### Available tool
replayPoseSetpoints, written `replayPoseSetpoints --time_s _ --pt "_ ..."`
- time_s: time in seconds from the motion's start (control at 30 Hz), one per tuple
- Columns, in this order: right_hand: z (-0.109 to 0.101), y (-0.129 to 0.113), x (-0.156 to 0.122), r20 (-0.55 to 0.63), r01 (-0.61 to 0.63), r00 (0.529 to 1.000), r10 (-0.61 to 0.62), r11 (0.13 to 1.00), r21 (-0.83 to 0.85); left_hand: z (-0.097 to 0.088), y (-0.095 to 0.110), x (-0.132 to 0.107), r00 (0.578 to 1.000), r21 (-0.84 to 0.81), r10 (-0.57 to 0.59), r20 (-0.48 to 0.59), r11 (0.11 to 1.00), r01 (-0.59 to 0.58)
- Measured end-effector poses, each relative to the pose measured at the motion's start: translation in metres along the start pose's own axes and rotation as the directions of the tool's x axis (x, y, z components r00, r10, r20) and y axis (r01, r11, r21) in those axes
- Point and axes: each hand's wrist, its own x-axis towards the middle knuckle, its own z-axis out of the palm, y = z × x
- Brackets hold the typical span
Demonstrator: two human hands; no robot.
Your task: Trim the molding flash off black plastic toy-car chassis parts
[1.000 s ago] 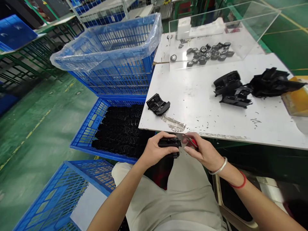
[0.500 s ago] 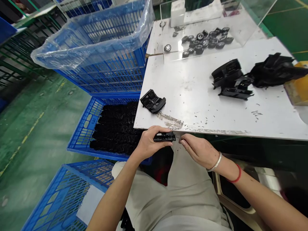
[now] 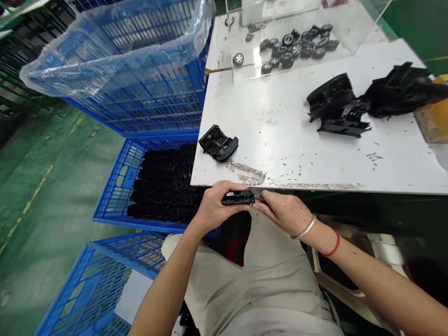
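Fingers of left hand [image 3: 219,203] clench black plastic part [image 3: 238,198]; right-hand fingers [image 3: 266,206] pinch thin tool [image 3: 261,199] at its end. Blue crate [image 3: 119,186] left of fingers holds many black parts [image 3: 164,186]; one part [image 3: 218,143] sits on counter [image 3: 276,140].

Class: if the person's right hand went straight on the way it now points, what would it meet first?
The right hand would likely meet the black plastic part held in the left hand, though depth is hard to judge.
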Motion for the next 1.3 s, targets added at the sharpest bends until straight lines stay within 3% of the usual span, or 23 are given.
replayPoseSetpoints --time_s 0.7,1.03,1.13,1.3 --pt "0.007 0.003 0.005 0.139 0.027 0.990 -0.010 0.992 -0.123 0.004 -0.004 0.000 0.994 0.022 0.093 -0.055 0.995 -0.092" --pt "0.010 0.004 0.010 0.259 0.059 0.965 -0.027 0.992 -0.113 0.003 -0.008 0.001 0.989 0.055 0.139 -0.039 0.989 -0.137" --pt "0.010 0.005 0.008 0.265 0.021 0.964 -0.009 0.999 -0.043 0.004 -0.008 0.002 0.985 0.072 0.167 -0.040 0.984 -0.164" --pt "0.002 0.011 0.003 0.261 -0.024 0.963 -0.061 0.950 0.312 0.005 -0.010 0.003 0.969 0.092 0.240 -0.052 0.968 -0.235"
